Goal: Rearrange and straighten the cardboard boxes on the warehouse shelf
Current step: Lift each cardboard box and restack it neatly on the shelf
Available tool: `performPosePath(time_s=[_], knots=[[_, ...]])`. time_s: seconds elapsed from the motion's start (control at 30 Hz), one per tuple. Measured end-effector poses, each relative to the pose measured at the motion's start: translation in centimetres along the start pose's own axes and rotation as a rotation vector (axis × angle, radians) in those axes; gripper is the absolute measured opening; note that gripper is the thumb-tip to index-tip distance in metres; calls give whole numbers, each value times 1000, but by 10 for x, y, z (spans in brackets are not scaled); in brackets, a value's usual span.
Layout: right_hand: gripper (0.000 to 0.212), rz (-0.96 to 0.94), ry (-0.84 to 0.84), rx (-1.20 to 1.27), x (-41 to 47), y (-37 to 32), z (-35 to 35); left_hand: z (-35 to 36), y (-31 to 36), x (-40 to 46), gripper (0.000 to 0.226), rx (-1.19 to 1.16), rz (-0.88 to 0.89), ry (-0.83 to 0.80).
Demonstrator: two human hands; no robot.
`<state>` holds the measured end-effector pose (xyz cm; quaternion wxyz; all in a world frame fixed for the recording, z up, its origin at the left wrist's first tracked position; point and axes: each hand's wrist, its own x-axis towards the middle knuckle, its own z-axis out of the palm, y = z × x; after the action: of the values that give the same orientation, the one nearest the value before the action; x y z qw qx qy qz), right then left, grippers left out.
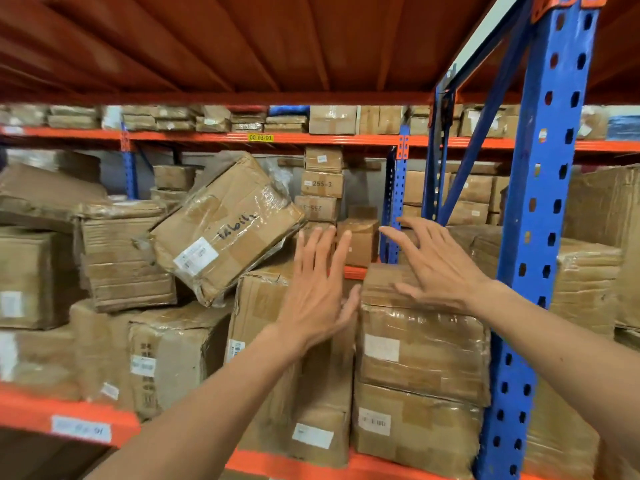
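While both hands are open and hold nothing, the tilted brown taped cardboard box [225,226] lies up-left of them on the stack. Its long axis slopes down-left. The left hand [317,292] is nearer; the right hand [438,268] hovers over a brown wrapped box [420,344].

Brightness: we see an evenly lit, fairly bright scene with warm tones.
Light source: we cannot tell where it sits; it seems diffuse.
Shadows: we find soft dark gaps between the cardboard boxes [221,226].
Glare: we notice pale sheen on the tape wrapping.
Blur: we see smear at the left edge, on the orange deck [207,43] overhead and on the fingers [391,233].
Distortion: we see the blue upright [543,202] lean with wide-angle bending.
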<state>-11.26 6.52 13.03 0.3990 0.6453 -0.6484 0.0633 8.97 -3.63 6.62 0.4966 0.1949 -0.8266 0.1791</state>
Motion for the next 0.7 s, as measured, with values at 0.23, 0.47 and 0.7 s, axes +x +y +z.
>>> performPosePath(time_s=[0.23,0.47,0.7], knots=[[112,-243,172,-21,123,-67,-57,-85,-85,4,100,163,-315,187],[121,-477,40,-327,189,-129,-69,-108,-156,-48,165,125,-638,-302],[166,-576,-85,-343,221,-134,-70,-91,-155,-31,170,183,-651,-259]])
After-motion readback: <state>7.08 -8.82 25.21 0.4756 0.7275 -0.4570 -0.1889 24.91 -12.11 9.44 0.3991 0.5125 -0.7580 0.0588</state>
